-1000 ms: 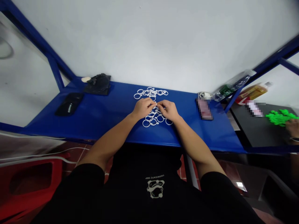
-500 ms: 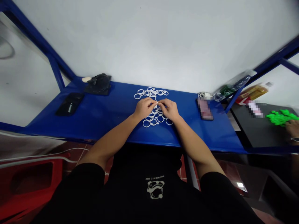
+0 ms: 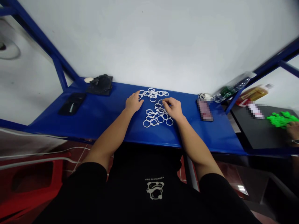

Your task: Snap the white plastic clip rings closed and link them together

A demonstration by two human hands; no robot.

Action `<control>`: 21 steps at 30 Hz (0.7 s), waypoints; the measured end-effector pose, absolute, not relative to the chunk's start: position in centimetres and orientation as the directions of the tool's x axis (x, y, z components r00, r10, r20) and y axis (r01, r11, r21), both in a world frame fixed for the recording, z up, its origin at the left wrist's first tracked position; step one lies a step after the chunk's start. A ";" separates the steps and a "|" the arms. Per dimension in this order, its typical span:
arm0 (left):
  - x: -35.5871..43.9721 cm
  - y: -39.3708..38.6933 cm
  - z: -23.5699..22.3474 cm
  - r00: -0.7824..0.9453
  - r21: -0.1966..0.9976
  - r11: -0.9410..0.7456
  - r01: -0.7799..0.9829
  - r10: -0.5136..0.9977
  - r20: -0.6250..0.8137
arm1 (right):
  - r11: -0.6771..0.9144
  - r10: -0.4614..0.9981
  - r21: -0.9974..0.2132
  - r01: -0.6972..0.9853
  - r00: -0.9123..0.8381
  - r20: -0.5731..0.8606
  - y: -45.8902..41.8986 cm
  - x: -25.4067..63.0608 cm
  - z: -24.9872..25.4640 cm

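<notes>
Far left of the front cluster of white rings [image 3: 158, 115], down beside the blue table [image 3: 98, 112], is a red chair [image 3: 57, 177]; nearer the cluster on that side a flat black pouch [image 3: 72, 104] lies on the table, with a crumpled black bag [image 3: 100, 84] farther back. The left hand [image 3: 136, 99] is left of and behind the cluster, half open, thumb parted from the fingers; its fingertips reach the left end of the back cluster of rings [image 3: 153, 92], and whether they grip one I cannot tell; that back cluster lies just behind the front one. At the front cluster's back right edge the right hand [image 3: 171, 107] is curled, thumb and fingers close together at a ring [image 3: 160, 101]; whether it is pinched is unclear. Well to the cluster's right are a pixelated phone-like object [image 3: 205, 110], a white coiled cable [image 3: 205, 96] behind it and a clear bottle [image 3: 233, 88]; farthest right, another person's hand [image 3: 293, 129] is at green pieces [image 3: 281, 119].
</notes>
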State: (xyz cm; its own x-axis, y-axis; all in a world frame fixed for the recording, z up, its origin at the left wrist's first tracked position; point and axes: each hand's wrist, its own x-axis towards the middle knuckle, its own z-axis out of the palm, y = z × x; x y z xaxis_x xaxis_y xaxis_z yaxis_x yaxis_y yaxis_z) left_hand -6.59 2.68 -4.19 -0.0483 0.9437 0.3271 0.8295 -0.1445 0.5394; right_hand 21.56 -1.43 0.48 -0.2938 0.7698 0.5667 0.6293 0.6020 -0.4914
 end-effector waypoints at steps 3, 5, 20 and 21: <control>-6.3 2.6 -4.4 -0.023 0.506 -0.133 0.852 0.957 0.290 | 0.606 0.773 -0.493 0.625 -0.314 0.551 -1.6 21.3 0.5; -6.1 2.3 -4.4 0.011 0.474 -0.150 0.868 0.959 0.283 | 0.607 0.776 -0.495 0.621 -0.329 0.538 -1.6 21.3 0.5; -2.3 -1.6 -1.6 0.246 0.548 -0.625 0.556 0.754 0.609 | 0.623 0.779 -0.479 0.618 -0.440 0.446 -1.5 20.6 -0.3; -2.2 -1.7 -1.8 0.250 0.545 -0.636 0.545 0.745 0.619 | 0.630 0.775 -0.479 0.612 -0.446 0.449 -1.5 20.6 -0.3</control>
